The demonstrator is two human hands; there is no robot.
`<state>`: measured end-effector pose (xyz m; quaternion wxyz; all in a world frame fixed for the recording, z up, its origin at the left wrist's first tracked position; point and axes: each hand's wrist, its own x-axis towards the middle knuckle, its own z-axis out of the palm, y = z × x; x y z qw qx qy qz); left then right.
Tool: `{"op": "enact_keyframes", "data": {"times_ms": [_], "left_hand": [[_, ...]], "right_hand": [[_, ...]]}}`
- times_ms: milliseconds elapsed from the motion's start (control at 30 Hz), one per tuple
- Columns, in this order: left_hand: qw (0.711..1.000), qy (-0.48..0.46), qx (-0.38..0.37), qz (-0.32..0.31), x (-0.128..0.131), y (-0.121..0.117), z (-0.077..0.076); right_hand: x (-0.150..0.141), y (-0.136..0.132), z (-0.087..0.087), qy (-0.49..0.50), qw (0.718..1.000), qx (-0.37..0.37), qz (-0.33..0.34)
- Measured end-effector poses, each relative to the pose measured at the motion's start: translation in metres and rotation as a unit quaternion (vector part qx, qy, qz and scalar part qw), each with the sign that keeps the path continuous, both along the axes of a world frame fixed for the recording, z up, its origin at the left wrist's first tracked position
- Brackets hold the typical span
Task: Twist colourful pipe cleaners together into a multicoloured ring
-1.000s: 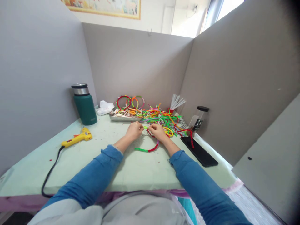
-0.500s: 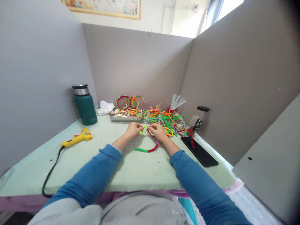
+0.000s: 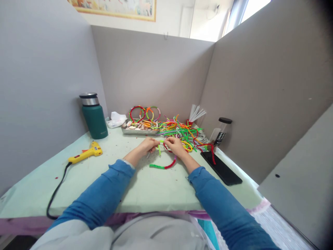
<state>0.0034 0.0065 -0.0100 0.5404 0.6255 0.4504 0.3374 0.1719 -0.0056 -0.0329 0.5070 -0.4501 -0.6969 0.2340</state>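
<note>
My left hand is closed in a pinch on a yellow-green pipe cleaner, whose short end hangs below the fingertips. Close beside it, my right hand pinches a curved band wrapped in pipe cleaner, at the spot where the yellow-green piece meets it. Green, red and purple sections show along the band's lower arc, which curves towards me under the right hand. The fingers hide the band's upper part. A thin greyish strand sticks out under my left hand; I cannot make out what it is.
Behind my hands are a metal tray of shells, wrapped hoops and a tangle of pipe cleaners. A yellow glue gun and green bottle stand left. Right are a black phone, clear bottle and glue sticks.
My left hand has moved slightly left and down and turned. The yellow-green end now hangs down between the hands. My right hand and the band have stayed almost still.
</note>
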Motion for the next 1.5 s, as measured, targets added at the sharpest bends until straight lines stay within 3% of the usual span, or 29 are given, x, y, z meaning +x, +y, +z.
{"op": "enact_keyframes", "data": {"times_ms": [133,267,467,633,933,1167,1500], "left_hand": [[0.995,-0.067,-0.061,-0.041,-0.0011,0.0001,0.0012],[0.993,-0.06,-0.088,-0.05,-0.001,-0.0001,0.0018],[0.999,0.033,0.024,0.014,-0.0014,0.0019,-0.0002],[0.985,0.116,0.126,0.008,-0.0026,0.0063,-0.0032],[0.898,0.262,0.35,0.052,-0.0035,0.0043,-0.0009],[0.863,0.294,0.4,0.091,-0.0051,0.0021,-0.0018],[0.864,0.269,0.414,0.103,-0.0052,0.0045,-0.0061]], "right_hand": [[0.0003,0.0011,-0.0007,0.002,1.0,0.003,0.006],[0.0006,0.0019,-0.0012,-0.003,1.0,0.004,0.004],[0.0015,0.002,-0.0011,-0.005,1.0,-0.004,-0.006],[0.0023,0.0031,-0.0019,-0.011,1.0,-0.007,-0.011],[0.0022,0.0051,-0.0027,-0.006,1.0,-0.003,-0.011],[0.0018,0.0039,-0.0014,-0.005,1.0,-0.004,-0.013],[-0.001,0.0007,0.0009,-0.011,1.0,0.008,-0.013]]}}
